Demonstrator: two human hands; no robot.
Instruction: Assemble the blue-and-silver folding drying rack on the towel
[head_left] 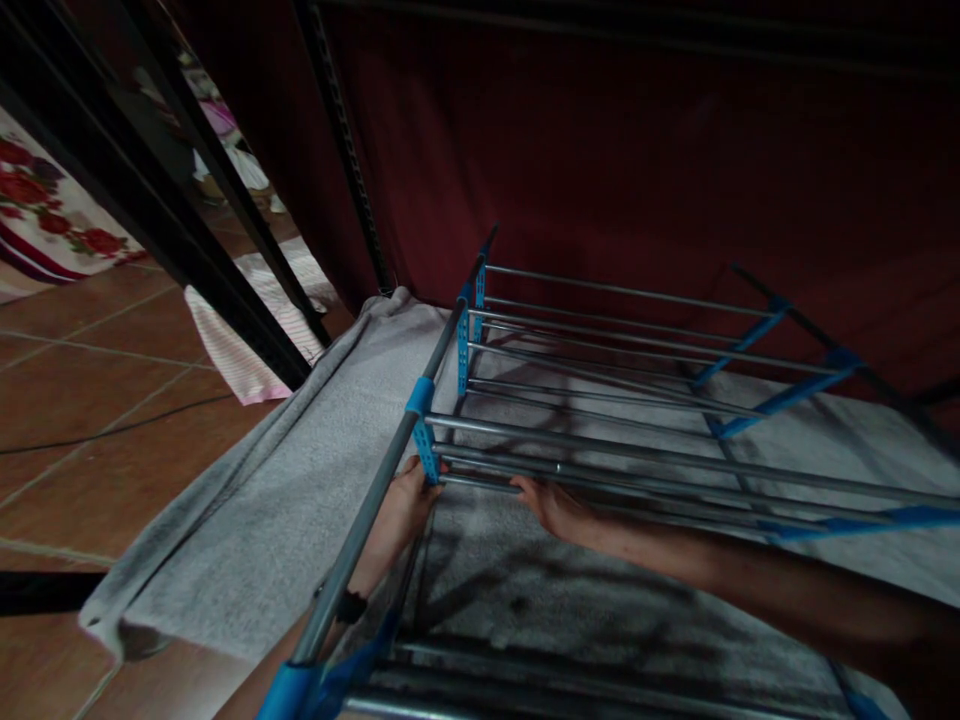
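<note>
A rack of grey metal tubes (637, 451) with blue plastic brackets (425, 440) lies across a grey towel. My left hand (409, 492) reaches under the long side tube (367, 500) and closes around the lower end of one blue bracket, where a thin tube meets it. My right hand (555, 508) is closed on that same thin tube (480, 484), a little to the right of the bracket. Its fingertips curl over the tube from the front. A dark band circles my left wrist.
The grey towel (247, 510) covers a low surface. Black metal posts (172, 240) stand at left, beside a striped cloth (240, 365) on the tiled floor (67, 400). A dark red curtain (637, 150) hangs behind the rack. A black cable (120, 430) crosses the tiles.
</note>
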